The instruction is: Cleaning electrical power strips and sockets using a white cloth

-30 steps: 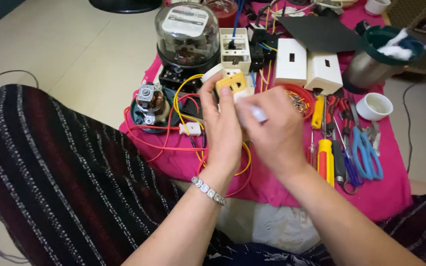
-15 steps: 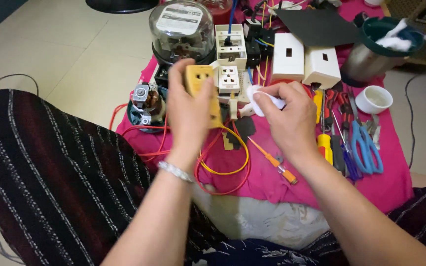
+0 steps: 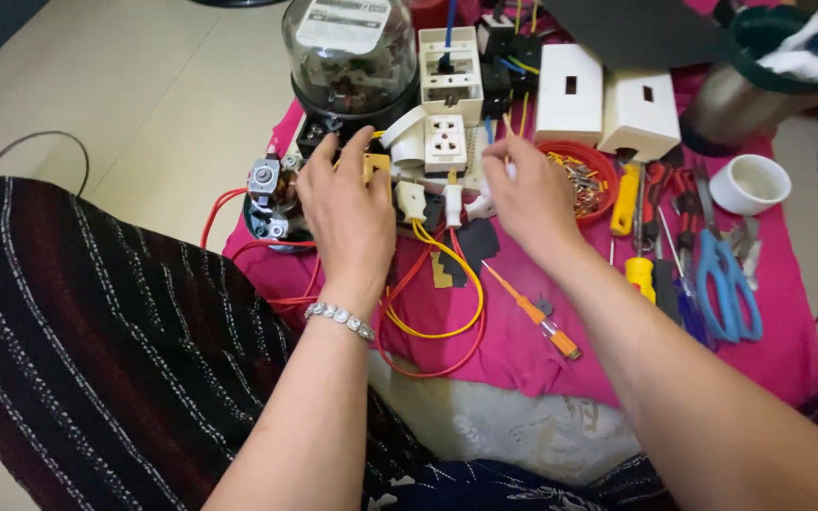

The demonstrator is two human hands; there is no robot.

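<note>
Home floor used as an electrical workbench: tiled floor [image 3: 144, 104], pink cloth [image 3: 712, 364] spread with glass-domed meter [image 3: 352, 57], sockets, wires, screwdrivers, scissors [image 3: 726, 284].

yellow box [image 3: 378, 170] | upright, on pink cloth | white socket [image 3: 445, 144] beside

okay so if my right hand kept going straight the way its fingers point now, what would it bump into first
Probably the white socket plate, just up and left of the right hand; depth is hard to judge from above.
</note>
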